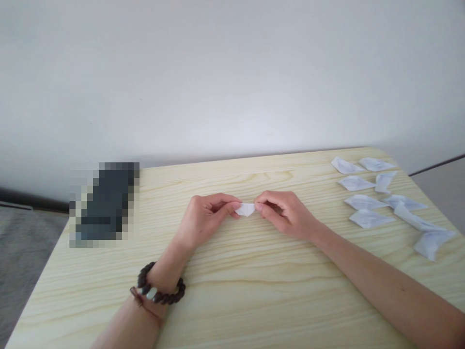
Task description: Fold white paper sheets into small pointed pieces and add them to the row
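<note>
A small folded white paper (246, 209) is held level between my two hands, over the middle of the table. My left hand (205, 218) pinches its left end between thumb and fingertips. At the other end, the thumb and forefinger of my right hand (285, 211) are closed on the paper. Its lower edge comes to a blunt point; both ends are hidden under my fingers. Several folded white paper boats (358, 182) lie in loose rows on the right side of the table, some overlapping.
The pale wood-grain table (225, 295) stands against a white wall (232, 82). A dark rectangular object (105, 198), blurred by pixel blocks, lies at the table's left edge. A beaded bracelet (163, 295) circles my left wrist. Grey floor or fabric (29, 252) shows beyond the left edge.
</note>
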